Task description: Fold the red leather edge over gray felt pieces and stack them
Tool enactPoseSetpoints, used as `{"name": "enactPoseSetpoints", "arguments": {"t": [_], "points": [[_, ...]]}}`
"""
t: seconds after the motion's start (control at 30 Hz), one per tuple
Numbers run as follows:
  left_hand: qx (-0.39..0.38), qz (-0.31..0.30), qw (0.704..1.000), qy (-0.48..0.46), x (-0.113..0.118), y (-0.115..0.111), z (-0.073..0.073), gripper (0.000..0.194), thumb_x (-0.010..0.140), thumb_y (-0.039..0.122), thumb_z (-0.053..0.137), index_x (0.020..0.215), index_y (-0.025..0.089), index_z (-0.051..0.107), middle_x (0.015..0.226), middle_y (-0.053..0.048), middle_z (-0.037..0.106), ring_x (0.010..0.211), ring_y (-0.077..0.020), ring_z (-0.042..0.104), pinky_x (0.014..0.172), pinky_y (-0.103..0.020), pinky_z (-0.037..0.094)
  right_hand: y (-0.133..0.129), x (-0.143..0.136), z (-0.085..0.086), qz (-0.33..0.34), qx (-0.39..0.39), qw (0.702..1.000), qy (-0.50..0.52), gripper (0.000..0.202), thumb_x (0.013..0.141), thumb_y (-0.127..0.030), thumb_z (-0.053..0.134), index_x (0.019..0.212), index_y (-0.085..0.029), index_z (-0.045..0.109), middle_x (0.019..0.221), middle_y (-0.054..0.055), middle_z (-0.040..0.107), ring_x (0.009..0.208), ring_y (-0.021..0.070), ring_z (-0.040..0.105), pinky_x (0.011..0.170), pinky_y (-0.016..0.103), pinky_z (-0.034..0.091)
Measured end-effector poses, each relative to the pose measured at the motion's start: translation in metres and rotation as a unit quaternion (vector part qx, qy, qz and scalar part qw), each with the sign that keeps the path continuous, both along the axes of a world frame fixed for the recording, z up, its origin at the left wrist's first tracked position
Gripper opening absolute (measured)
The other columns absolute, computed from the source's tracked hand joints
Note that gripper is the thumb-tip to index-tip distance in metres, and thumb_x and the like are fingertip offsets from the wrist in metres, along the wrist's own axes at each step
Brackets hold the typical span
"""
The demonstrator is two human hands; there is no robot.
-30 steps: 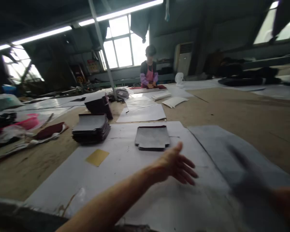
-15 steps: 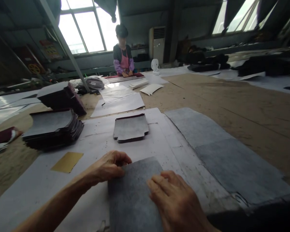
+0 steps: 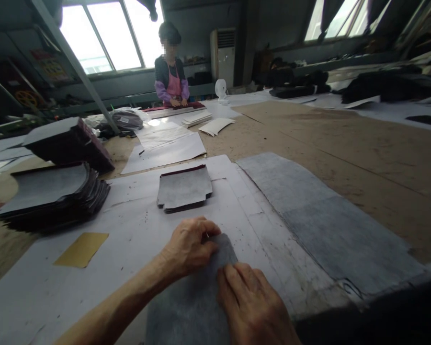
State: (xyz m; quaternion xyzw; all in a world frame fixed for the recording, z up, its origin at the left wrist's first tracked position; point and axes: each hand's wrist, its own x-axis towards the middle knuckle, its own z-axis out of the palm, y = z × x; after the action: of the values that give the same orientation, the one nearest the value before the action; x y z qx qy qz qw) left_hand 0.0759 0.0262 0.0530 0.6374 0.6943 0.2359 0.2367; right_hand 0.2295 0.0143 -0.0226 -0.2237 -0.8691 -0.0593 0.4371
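Note:
A grey felt-like sheet (image 3: pixel 190 306) lies on the white paper-covered table (image 3: pixel 136 239) right in front of me. My left hand (image 3: pixel 188 247) pinches its far corner with curled fingers. My right hand (image 3: pixel 253 306) presses flat on the sheet's right side. Beyond my hands sits a small stack of grey cut pieces with dark red edges (image 3: pixel 184 188).
A tall fanned stack of the same pieces (image 3: pixel 53 194) and another tilted stack (image 3: pixel 68 141) stand at left. A yellow card (image 3: pixel 82 249) lies near them. Large grey sheets (image 3: pixel 319 220) cover the right. A person in a pink apron (image 3: pixel 170 81) works at the far end.
My left hand has slid right onto the sheet's far corner and closed on it. The sheet and both hands sit closer to me, and the view has shifted a little to the right.

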Motion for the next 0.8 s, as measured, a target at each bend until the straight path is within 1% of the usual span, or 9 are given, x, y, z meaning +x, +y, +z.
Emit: {"name": "enactPoseSetpoints", "arguments": {"t": [0.1, 0.2, 0.27, 0.33, 0.43, 0.57, 0.7, 0.8], "points": [[0.033, 0.029, 0.999, -0.005, 0.004, 0.0, -0.015, 0.023, 0.066, 0.012, 0.056, 0.082, 0.021, 0.069, 0.077, -0.001, 0.061, 0.067, -0.0146, 0.053, 0.064, -0.028, 0.043, 0.001, 0.0, -0.003, -0.008, 0.02, 1.0, 0.003, 0.033, 0.074, -0.003, 0.034, 0.083, -0.009, 0.066, 0.078, 0.012, 0.062, 0.075, 0.0232, 0.054, 0.061, 0.035, 0.042], [0.093, 0.052, 0.994, -0.007, 0.005, -0.005, -0.026, 0.02, 0.067, 0.01, 0.06, 0.082, 0.02, 0.069, 0.076, -0.001, 0.061, 0.068, -0.0152, 0.055, 0.066, -0.029, 0.045, 0.001, -0.001, -0.005, -0.019, 0.039, 0.999, 0.013, 0.033, 0.075, 0.0, 0.034, 0.082, -0.01, 0.065, 0.079, 0.012, 0.064, 0.078, 0.0228, 0.057, 0.066, 0.035, 0.043], [0.15, 0.044, 0.988, 0.014, 0.007, -0.009, -0.032, 0.02, 0.069, 0.009, 0.059, 0.083, 0.02, 0.069, 0.076, -0.002, 0.06, 0.071, -0.0165, 0.055, 0.067, -0.031, 0.046, 0.0, -0.001, -0.006, -0.025, 0.049, 0.998, 0.02, 0.034, 0.076, 0.001, 0.033, 0.08, -0.01, 0.065, 0.077, 0.011, 0.064, 0.077, 0.0221, 0.058, 0.068, 0.035, 0.042], [0.205, 0.022, 0.977, 0.061, 0.01, -0.013, -0.036, 0.02, 0.074, 0.009, 0.054, 0.084, 0.019, 0.068, 0.075, -0.004, 0.059, 0.072, -0.0178, 0.054, 0.066, -0.034, 0.046, 0.0, -0.001, -0.007, -0.028, 0.056, 0.998, 0.015, 0.035, 0.076, 0.002, 0.033, 0.079, -0.01, 0.065, 0.076, 0.01, 0.065, 0.076, 0.0217, 0.058, 0.068, 0.035, 0.042], [0.271, -0.014, 0.952, 0.141, 0.014, -0.016, -0.039, 0.023, 0.08, 0.008, 0.047, 0.083, 0.018, 0.067, 0.073, -0.005, 0.057, 0.069, -0.0179, 0.051, 0.063, -0.035, 0.043, -0.001, -0.001, -0.008, -0.03, 0.048, 0.998, 0.007, 0.035, 0.077, 0.001, 0.033, 0.079, -0.011, 0.065, 0.076, 0.01, 0.065, 0.076, 0.0215, 0.057, 0.069, 0.035, 0.042], [0.314, -0.048, 0.925, 0.21, 0.016, -0.019, -0.04, 0.026, 0.083, 0.006, 0.042, 0.086, 0.017, 0.065, 0.076, -0.005, 0.059, 0.068, -0.0173, 0.05, 0.062, -0.034, 0.037, -0.001, -0.002, -0.01, -0.029, 0.038, 0.999, 0.016, 0.036, 0.08, 0.001, 0.031, 0.077, -0.012, 0.065, 0.075, 0.01, 0.064, 0.078, 0.0214, 0.056, 0.071, 0.034, 0.041], [0.315, -0.077, 0.92, 0.22, 0.016, -0.021, -0.04, 0.023, 0.088, 0.008, 0.04, 0.094, 0.014, 0.061, 0.081, -0.005, 0.06, 0.073, -0.0165, 0.051, 0.067, -0.034, 0.036, 0.001, -0.002, -0.008, -0.025, 0.029, 0.999, 0.022, 0.034, 0.08, 0.0, 0.032, 0.077, -0.011, 0.064, 0.075, 0.01, 0.063, 0.079, 0.0213, 0.056, 0.072, 0.035, 0.04], [0.319, -0.088, 0.915, 0.233, 0.017, -0.022, -0.039, 0.021, 0.09, 0.012, 0.039, 0.096, 0.013, 0.06, 0.083, -0.005, 0.059, 0.075, -0.0168, 0.051, 0.07, -0.034, 0.036, 0.001, 0.0, -0.007, -0.021, 0.037, 0.999, -0.003, 0.033, 0.08, -0.001, 0.033, 0.078, -0.011, 0.064, 0.075, 0.009, 0.064, 0.077, 0.0199, 0.056, 0.072, 0.034, 0.041]]}}
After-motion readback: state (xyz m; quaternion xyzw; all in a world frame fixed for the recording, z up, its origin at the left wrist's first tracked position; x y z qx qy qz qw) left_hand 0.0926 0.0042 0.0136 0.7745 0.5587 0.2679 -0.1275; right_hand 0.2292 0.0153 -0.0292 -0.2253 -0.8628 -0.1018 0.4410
